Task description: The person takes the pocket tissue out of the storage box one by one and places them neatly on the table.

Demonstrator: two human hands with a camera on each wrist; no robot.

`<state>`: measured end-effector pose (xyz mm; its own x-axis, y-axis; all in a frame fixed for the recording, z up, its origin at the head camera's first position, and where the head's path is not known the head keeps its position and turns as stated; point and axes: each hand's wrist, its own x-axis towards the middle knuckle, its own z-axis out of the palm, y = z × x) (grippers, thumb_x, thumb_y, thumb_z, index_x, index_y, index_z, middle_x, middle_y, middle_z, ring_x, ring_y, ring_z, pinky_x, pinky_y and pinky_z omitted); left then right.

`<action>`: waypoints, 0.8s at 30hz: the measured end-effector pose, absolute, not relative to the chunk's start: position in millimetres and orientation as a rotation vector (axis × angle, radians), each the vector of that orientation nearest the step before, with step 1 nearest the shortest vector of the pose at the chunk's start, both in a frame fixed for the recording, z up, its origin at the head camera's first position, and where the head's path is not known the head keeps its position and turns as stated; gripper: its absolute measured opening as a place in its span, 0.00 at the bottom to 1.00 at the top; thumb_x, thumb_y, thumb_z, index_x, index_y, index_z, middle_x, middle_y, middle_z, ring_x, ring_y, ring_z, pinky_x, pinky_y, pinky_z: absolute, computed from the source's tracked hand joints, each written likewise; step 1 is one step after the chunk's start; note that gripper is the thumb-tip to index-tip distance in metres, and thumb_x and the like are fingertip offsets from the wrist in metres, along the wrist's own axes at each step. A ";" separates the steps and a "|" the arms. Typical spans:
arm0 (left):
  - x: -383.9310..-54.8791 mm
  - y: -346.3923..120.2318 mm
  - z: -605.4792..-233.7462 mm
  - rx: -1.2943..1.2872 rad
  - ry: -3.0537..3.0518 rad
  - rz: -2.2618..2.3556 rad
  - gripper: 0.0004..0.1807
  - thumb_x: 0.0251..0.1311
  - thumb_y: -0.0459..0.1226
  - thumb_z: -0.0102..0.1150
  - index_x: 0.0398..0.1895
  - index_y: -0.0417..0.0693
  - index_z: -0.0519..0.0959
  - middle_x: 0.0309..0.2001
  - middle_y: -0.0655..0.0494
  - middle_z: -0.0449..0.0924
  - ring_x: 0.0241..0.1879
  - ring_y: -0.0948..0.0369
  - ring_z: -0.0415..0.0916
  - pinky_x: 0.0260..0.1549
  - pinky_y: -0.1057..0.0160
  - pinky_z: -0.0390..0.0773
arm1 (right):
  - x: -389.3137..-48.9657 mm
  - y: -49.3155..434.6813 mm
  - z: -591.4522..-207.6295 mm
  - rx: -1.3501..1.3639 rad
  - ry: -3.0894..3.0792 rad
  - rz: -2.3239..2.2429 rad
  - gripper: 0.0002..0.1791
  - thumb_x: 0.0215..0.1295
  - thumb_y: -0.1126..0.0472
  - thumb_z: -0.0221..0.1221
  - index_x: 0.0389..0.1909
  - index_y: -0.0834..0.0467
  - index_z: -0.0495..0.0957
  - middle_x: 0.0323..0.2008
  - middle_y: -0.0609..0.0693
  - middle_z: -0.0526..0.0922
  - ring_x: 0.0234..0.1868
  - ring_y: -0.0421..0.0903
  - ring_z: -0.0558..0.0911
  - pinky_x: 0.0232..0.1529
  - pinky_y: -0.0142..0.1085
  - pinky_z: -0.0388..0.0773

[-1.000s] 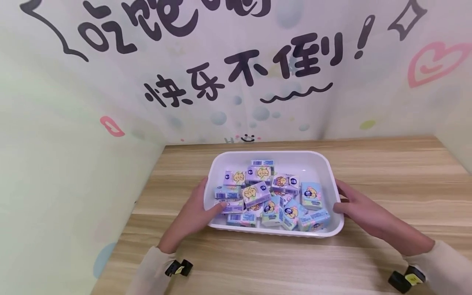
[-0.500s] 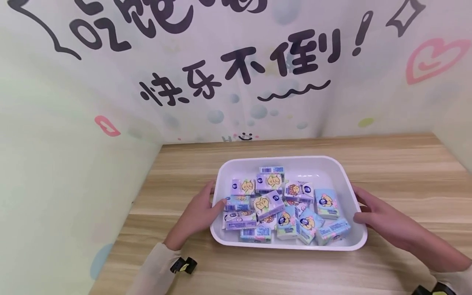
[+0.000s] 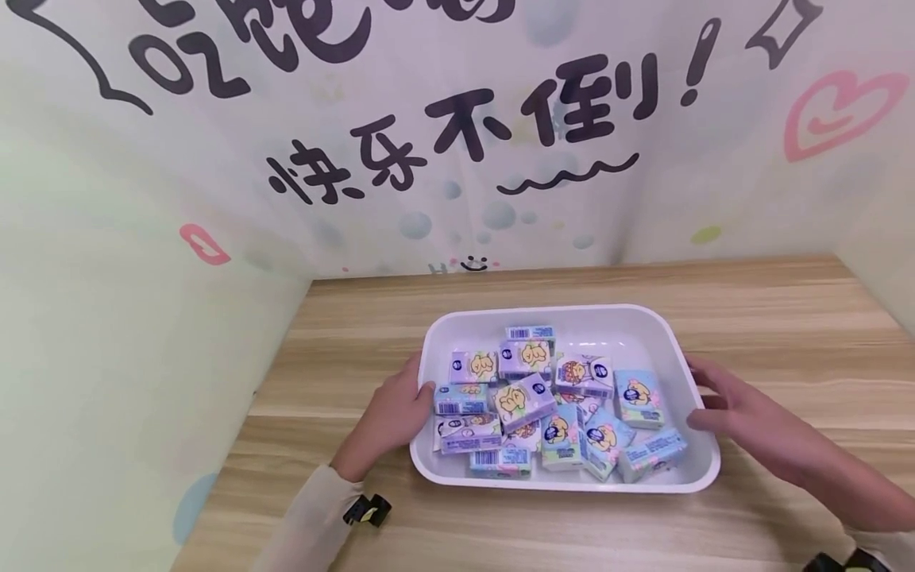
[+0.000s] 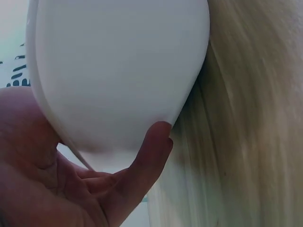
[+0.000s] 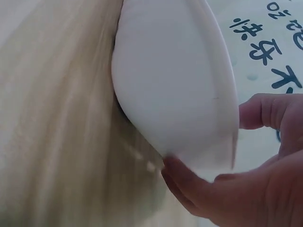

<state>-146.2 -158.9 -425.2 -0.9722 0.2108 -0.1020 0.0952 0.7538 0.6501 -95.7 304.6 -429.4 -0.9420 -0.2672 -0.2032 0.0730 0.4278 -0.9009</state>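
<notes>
A white plastic tray (image 3: pixel 565 485) lies crosswise between the two hands, low over the table. It holds several small tissue packs in a loose heap, with a purple pack (image 3: pixel 524 403) on top and a blue pack (image 3: pixel 639 397) near the right end. My left hand (image 3: pixel 389 409) grips the left end, thumb at the rim; in the left wrist view its fingers reach along the outer wall (image 4: pixel 123 71). At the opposite end, my right hand (image 3: pixel 736 405) holds the tray, thumb by the rim and fingers against the outside wall (image 5: pixel 175 85).
The wood-grain table (image 3: pixel 457 524) extends around the tray. Behind it hangs a pale wall cloth (image 3: pixel 386 238) with black lettering, and another pale wall (image 3: pixel 107 334) borders the left side. A black wrist device (image 3: pixel 367 510) sits on the left sleeve.
With both hands on it, the tray has come nearer and somewhat to the right, mostly in the first half second. The left thumb has drawn back from over the packs to the rim.
</notes>
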 end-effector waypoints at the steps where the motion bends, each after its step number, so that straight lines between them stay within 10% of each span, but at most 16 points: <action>1: -146.1 -157.7 -424.2 0.238 2.787 1.008 0.33 0.82 0.36 0.49 0.86 0.39 0.59 0.64 0.31 0.80 0.39 0.50 0.89 0.25 0.58 0.89 | -97.8 303.4 -425.5 -0.154 2.421 -1.483 0.48 0.77 0.69 0.59 0.85 0.75 0.40 0.79 0.80 0.55 0.71 0.81 0.69 0.58 0.44 0.86; 7: -146.3 -152.6 -422.5 0.192 2.790 0.974 0.32 0.84 0.36 0.46 0.86 0.35 0.57 0.68 0.29 0.77 0.45 0.46 0.89 0.27 0.57 0.91 | -113.7 286.5 -404.0 -0.088 2.665 -1.361 0.50 0.82 0.60 0.61 0.87 0.71 0.38 0.81 0.80 0.48 0.73 0.86 0.63 0.64 0.78 0.72; 24: -149.4 -143.4 -424.4 0.088 2.795 0.867 0.33 0.85 0.38 0.46 0.85 0.31 0.55 0.62 0.28 0.78 0.48 0.41 0.88 0.28 0.54 0.92 | -151.8 255.8 -402.1 -0.611 2.744 -1.133 0.28 0.73 0.61 0.71 0.69 0.69 0.78 0.59 0.63 0.86 0.58 0.64 0.87 0.58 0.62 0.87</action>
<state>-149.4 -143.4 -424.4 -0.9754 0.1196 -0.1849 -0.0060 0.8248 0.5654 -151.8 255.8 -402.1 -0.9129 -0.4050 0.0504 -0.3226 0.6404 -0.6970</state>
